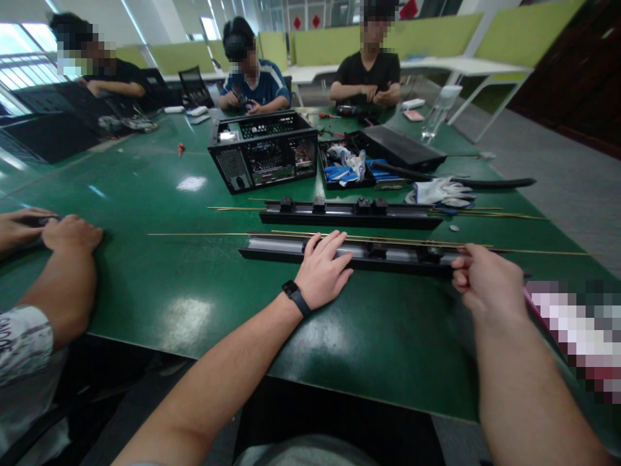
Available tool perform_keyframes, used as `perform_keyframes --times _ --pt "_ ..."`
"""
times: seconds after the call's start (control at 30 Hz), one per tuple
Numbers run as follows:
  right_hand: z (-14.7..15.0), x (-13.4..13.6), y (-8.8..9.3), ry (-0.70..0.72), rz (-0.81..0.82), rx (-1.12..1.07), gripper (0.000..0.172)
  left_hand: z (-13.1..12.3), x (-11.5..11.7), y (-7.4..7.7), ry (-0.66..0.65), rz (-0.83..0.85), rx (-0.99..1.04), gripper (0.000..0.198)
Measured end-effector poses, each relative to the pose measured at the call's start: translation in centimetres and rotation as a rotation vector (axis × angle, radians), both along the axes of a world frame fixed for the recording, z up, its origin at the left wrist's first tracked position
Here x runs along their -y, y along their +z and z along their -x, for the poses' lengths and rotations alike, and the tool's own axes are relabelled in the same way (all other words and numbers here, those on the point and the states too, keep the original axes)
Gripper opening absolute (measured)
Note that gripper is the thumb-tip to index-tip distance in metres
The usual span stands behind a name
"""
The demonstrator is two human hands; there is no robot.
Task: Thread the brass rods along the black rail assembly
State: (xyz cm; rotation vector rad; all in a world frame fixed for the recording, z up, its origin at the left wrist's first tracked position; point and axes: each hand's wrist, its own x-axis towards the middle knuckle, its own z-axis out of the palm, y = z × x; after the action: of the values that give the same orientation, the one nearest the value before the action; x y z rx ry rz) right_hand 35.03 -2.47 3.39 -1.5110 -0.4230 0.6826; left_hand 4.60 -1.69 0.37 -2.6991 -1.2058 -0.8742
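My left hand [326, 268], a dark watch at its wrist, lies with fingers spread across the near black channel-shaped rail [276, 254]. At that rail's right end, my right hand [488, 275] is closed in a pinch. What sits between its fingertips is hidden. Thin brass-coloured rods [204, 234] run along the near rail and reach past both of its ends. Dark blocks [377, 250] sit in its channel. Behind it lies a second black rail [301, 217], parallel, with several dark blocks on top and more thin rods around it.
An open computer case [264, 155] stands beyond the rails. To its right are a black tray [339, 184] with gloves, a white glove [439, 192] and a clear bottle [439, 113]. A co-worker's hands [72, 233] are at far left; other people sit across the green table [145, 272].
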Motion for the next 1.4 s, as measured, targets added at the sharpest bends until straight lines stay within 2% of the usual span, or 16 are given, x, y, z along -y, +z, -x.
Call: perform_keyframes --times 0.4,0.7,1.07,1.4 --pt "0.5 0.2 0.5 -0.004 0.016 -0.004 0.007 0.0 0.0 0.1 0.002 0.001 -0.008 0.024" --pt "0.3 0.1 0.3 -0.004 -0.006 -0.017 0.008 -0.1 0.0 0.2 0.006 0.013 -0.013 0.024" --pt "0.7 0.0 1.1 -0.038 0.047 -0.036 0.010 0.0 0.1 0.3 0.004 0.013 -0.003 0.023" --pt "0.7 0.0 1.1 -0.039 0.054 -0.038 0.011 0.0 0.0 0.1 0.000 0.001 -0.001 0.023"
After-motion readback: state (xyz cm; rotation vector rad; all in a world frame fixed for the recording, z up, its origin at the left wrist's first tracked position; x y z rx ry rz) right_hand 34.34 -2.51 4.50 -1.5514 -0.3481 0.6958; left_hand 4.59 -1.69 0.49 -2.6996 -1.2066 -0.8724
